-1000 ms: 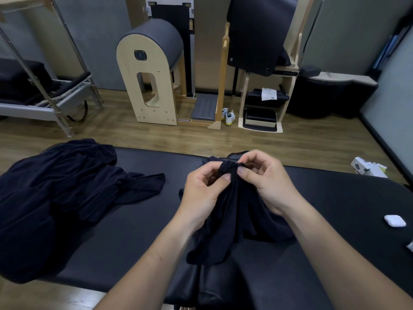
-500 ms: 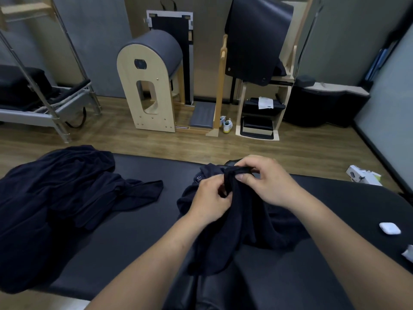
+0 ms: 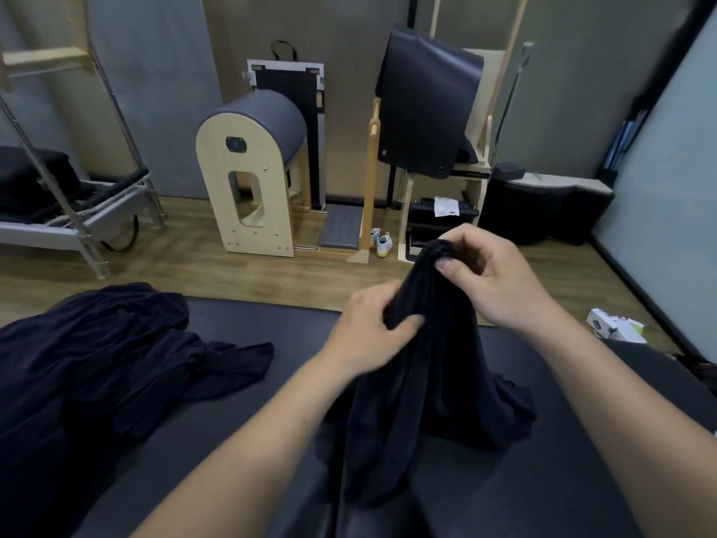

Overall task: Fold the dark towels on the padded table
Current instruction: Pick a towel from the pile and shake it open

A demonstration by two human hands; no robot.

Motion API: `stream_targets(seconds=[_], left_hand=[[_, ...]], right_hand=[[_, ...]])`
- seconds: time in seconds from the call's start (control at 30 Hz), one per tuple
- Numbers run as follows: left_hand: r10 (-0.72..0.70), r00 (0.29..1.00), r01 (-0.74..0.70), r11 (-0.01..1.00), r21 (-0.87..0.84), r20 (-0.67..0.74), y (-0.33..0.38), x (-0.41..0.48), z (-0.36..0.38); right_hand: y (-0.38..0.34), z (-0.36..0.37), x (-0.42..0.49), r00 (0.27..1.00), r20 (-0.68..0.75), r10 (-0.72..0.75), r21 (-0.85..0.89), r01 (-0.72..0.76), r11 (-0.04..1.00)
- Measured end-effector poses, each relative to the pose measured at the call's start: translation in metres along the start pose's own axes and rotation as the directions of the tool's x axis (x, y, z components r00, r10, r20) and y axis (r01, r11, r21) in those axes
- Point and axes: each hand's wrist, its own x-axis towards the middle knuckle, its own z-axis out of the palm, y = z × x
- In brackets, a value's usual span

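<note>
I note the towel (image 3: 419,401) held up at centre, hem on the table (image 3: 240,440). Right hand (image 3: 492,281) pinches its top edge at 1 o'clock, and left hand (image 3: 372,332) grips the cloth below. Pile (image 3: 97,363) at 9 o'clock, well apart.

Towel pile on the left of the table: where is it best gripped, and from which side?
Probably the loose flap of the towel pile, pinched from the right: it lies flat on the padded table, clear of the bunched folds.
</note>
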Motion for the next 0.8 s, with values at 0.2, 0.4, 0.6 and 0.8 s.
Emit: stream_targets(seconds=[0.2,0.4,0.6,0.8], left_hand=[[-0.312,0.949,0.313,0.919,0.241,-0.044,-0.047,-0.025,0.024],[-0.523,0.844,0.53,0.782,0.327,-0.117,-0.096,-0.058,0.032],[-0.703,0.681,0.727,0.614,0.306,-0.207,-0.136,-0.016,-0.08],[-0.081,0.963,0.239,0.699,0.674,-0.257,-0.11,-0.051,-0.029]], right_hand=[[-0.012,-0.017,0.007,0.99,-0.136,-0.022,0.036,0.027,0.999],[-0.011,-0.052,0.022,0.944,-0.328,-0.039,0.052,0.06,0.997],[0.013,-0.089,0.001,0.896,-0.441,0.053,0.062,-0.028,0.998],[0.028,-0.057,-0.027,0.958,-0.249,0.141,0.141,-0.108,0.984]])
